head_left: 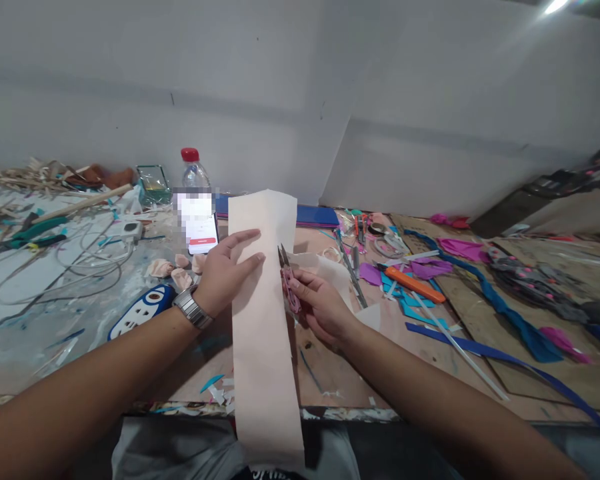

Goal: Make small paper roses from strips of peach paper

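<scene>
The long pale strip (265,373) runs in front of me over the table (340,383), its near end reaching past the edge to my lap. I'd judge it light and thin, fairly crisp, quick to crease; its side edges seem the best hold, with flat, gentle pressure. My left hand (225,270) lies on it, thumb and forefinger spread wide. My right hand (320,303) has its fingers closed around pink snips (291,293) just at the strip's right edge. Beyond the strip, to its left, stand a red-capped clear bottle (196,177), fill unclear, and a green-edged clear container (153,167) with something yellowish inside.
</scene>
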`<act>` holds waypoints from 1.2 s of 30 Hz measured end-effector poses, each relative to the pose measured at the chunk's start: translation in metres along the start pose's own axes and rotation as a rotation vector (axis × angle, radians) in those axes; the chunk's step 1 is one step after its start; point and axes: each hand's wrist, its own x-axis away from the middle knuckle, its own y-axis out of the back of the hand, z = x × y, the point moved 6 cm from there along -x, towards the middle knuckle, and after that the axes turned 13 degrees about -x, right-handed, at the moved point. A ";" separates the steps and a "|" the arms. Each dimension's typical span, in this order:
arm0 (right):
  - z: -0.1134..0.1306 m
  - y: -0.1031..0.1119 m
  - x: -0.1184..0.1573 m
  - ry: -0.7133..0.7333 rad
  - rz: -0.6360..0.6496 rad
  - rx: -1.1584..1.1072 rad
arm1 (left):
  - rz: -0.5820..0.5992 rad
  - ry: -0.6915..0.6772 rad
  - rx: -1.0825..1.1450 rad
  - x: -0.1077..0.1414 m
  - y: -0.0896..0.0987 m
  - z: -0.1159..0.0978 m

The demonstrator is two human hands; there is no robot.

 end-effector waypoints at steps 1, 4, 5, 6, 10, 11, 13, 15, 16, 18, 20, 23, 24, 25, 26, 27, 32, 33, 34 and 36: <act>0.000 -0.001 0.000 -0.004 0.010 0.003 | 0.003 0.000 0.002 0.000 0.000 -0.001; 0.001 -0.001 0.001 -0.003 0.024 0.006 | 0.005 0.002 0.002 0.000 0.000 -0.002; 0.001 -0.001 0.001 0.000 0.026 0.004 | 0.007 0.003 0.000 0.000 -0.001 -0.002; 0.002 -0.001 0.001 0.003 0.028 0.000 | 0.009 0.003 -0.002 0.001 -0.001 -0.003; 0.002 -0.003 0.001 -0.003 0.041 -0.017 | 0.026 -0.006 -0.006 0.003 -0.003 -0.004; 0.002 -0.004 0.001 -0.005 0.044 -0.025 | 0.030 -0.011 -0.004 0.004 -0.003 -0.005; 0.002 -0.005 0.000 -0.004 0.050 -0.042 | 0.040 -0.020 0.000 0.006 -0.005 -0.006; 0.001 -0.006 0.001 -0.014 0.062 -0.062 | 0.050 -0.025 0.004 0.007 -0.005 -0.008; 0.000 -0.007 0.001 -0.028 0.069 -0.074 | 0.054 -0.027 0.005 0.008 -0.006 -0.009; -0.001 -0.008 0.002 -0.065 0.079 -0.100 | 0.059 -0.028 0.002 0.009 -0.006 -0.011; -0.002 -0.009 0.003 -0.098 0.085 -0.124 | 0.059 -0.027 0.001 0.010 -0.007 -0.012; -0.002 -0.010 0.004 -0.123 0.092 -0.152 | 0.054 -0.029 -0.001 0.010 -0.007 -0.013; -0.002 -0.010 0.004 -0.127 0.089 -0.159 | 0.054 -0.032 0.001 0.010 -0.007 -0.013; -0.002 -0.010 0.004 -0.126 0.085 -0.162 | 0.055 -0.034 0.003 0.010 -0.007 -0.013; -0.001 -0.009 0.004 -0.124 0.080 -0.161 | 0.058 -0.036 0.004 0.010 -0.007 -0.014; -0.001 -0.009 0.003 -0.120 0.075 -0.155 | 0.061 -0.035 0.004 0.010 -0.007 -0.014; 0.002 -0.006 0.002 -0.095 0.068 -0.097 | 0.066 -0.034 -0.016 0.011 -0.006 -0.016; 0.002 -0.006 0.002 -0.094 0.067 -0.092 | 0.068 -0.033 -0.017 0.011 -0.006 -0.016; 0.002 -0.006 0.003 -0.096 0.066 -0.090 | 0.069 -0.033 -0.018 0.011 -0.006 -0.015; 0.002 -0.006 0.003 -0.102 0.061 -0.091 | 0.071 -0.029 -0.019 0.011 -0.007 -0.014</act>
